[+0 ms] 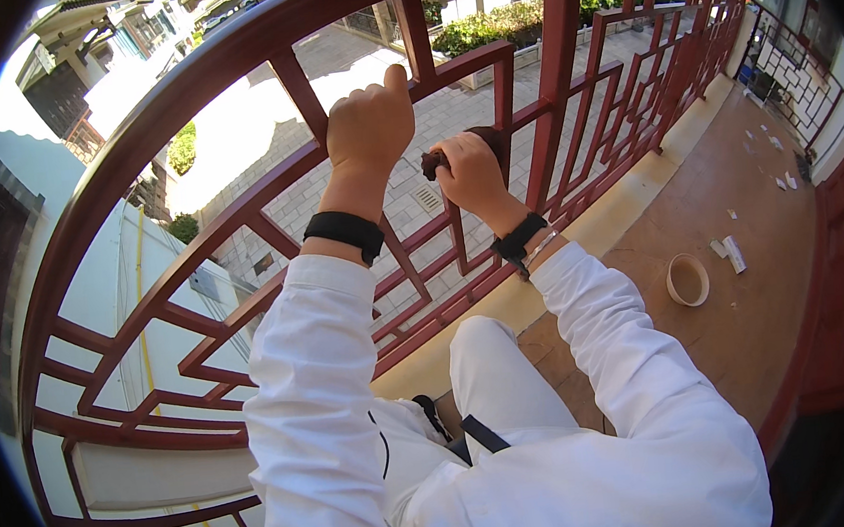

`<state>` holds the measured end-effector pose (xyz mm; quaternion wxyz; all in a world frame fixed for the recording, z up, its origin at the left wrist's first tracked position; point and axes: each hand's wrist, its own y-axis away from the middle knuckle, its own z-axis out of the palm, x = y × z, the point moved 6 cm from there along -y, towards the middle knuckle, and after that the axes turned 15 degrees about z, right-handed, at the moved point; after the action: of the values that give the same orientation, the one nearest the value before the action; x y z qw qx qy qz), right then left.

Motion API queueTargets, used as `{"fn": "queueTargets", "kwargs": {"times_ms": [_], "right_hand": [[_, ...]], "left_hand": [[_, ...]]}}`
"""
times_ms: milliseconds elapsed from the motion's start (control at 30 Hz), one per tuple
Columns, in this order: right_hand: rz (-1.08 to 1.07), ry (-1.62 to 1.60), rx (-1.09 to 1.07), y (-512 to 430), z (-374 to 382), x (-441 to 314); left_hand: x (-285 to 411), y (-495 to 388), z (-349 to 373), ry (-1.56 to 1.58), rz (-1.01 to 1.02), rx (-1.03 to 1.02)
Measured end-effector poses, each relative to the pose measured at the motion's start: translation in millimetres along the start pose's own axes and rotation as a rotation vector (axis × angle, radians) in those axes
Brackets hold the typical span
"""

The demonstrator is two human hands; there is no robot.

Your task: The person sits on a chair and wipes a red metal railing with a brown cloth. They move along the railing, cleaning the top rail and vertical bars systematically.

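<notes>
Before me stands a dark red metal railing (pixel 552 49) with a lattice of square bars. My left hand (pixel 368 125) is closed around one of its slanting inner bars, below the curved top rail (pixel 173 82). To the right and slightly lower, my right hand (pixel 470 169) grips a bunched dark brown cloth (pixel 434 164). Part of that cloth (pixel 488 137) shows beyond the knuckles, against an upright lattice bar. My fingers hide the rest of it. Both wrists wear black bands.
On the brown floor (pixel 644 304) to my right sits a round beige tub (pixel 687 280). A white packet (pixel 734 254) and paper scraps (pixel 786 181) lie beyond it. A pale ledge (pixel 617 216) runs under the railing; a paved courtyard (pixel 413 166) lies below outside.
</notes>
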<state>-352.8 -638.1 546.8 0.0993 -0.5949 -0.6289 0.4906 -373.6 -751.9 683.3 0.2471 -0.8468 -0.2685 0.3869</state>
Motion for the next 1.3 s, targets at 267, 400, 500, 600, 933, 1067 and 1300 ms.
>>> {"fn": "queueTargets", "kwargs": {"times_ms": [267,400,500,600,933,1067,1300], "right_hand": [[-0.24,-0.101,0.006,12.4,-1.8,-27.0],[-0.371,0.215,-0.109,19.7,25.9,-41.1],[-0.517,0.31,0.006,14.9,18.4,-31.0],[-0.418,0.197,0.009,0.7,1.8,-1.9],[0.007,-0.113,0.059,-13.7,-17.4,0.9],[0.462,-0.299,0.218,-30.0,-50.0,31.5],[0.069,0.187,0.027,-24.9,-12.0,22.7]], "left_hand": [[0.7,-0.8,1.4,-0.043,0.011,-0.018],[0.9,-0.8,-0.1,-0.031,0.003,-0.022],[0.6,-0.3,-0.7,-0.018,0.009,-0.032],[0.5,0.0,-0.3,-0.004,0.026,-0.025],[0.2,2.3,-1.7,0.0,0.048,0.158],[1.0,2.5,0.7,-0.029,0.062,0.149],[0.6,2.1,0.5,-0.015,0.045,0.17]]}}
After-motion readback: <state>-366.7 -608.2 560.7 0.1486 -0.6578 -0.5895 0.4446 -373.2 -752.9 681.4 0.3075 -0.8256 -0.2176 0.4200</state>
